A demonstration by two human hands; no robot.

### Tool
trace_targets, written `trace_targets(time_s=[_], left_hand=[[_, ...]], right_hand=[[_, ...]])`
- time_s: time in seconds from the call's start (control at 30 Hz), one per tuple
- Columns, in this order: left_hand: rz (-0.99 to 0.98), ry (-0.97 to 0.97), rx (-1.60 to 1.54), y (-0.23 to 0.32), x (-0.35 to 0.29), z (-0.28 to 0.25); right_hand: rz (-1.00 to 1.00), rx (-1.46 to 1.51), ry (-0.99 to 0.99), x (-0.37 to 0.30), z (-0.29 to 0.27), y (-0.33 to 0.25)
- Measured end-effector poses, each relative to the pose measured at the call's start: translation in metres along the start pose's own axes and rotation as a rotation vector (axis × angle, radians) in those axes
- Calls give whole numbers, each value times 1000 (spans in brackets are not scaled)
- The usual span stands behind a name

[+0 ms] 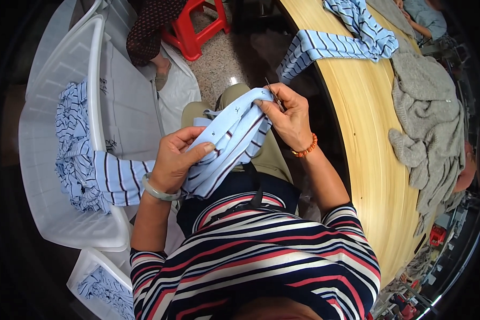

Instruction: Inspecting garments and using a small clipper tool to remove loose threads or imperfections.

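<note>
Over my lap, a light-blue knit garment (232, 138) with dark stripes is stretched between my two hands. Its plain blue band carries small dark marks. My left hand (178, 157) pinches the band's near end between thumb and fingers. At the band's far end, my right hand (288, 109) grips the cloth edge and also holds a slim dark metal tool (273, 92), probably thread snips; its lower part is hidden by the fingers. A striped sleeve (122, 178) trails left from under my left wrist to the rim of a white bin.
Left stands the white plastic bin (97, 69) with striped garments (74, 144) in it; a smaller bin (82, 261) is below. Right is a wooden table (365, 160) with striped cloth (362, 42) and grey knitwear (426, 117). Ahead are a red stool (194, 32) and another person's leg (149, 37).
</note>
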State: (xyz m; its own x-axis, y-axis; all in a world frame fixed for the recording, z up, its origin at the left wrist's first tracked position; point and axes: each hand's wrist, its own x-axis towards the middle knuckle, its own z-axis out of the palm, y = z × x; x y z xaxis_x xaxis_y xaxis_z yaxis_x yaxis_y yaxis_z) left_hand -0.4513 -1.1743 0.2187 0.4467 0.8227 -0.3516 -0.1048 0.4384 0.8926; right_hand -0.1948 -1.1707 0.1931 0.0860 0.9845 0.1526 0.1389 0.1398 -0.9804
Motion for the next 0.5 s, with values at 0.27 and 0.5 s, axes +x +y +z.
trace_targets(time_s=[0.27, 0.5], left_hand=[[-14, -3, -110, -2, 4, -1], [85, -64, -26, 2, 13, 12]], right_hand=[[51, -115, -93, 1, -2, 7], [63, -120, -152, -1, -3, -3]])
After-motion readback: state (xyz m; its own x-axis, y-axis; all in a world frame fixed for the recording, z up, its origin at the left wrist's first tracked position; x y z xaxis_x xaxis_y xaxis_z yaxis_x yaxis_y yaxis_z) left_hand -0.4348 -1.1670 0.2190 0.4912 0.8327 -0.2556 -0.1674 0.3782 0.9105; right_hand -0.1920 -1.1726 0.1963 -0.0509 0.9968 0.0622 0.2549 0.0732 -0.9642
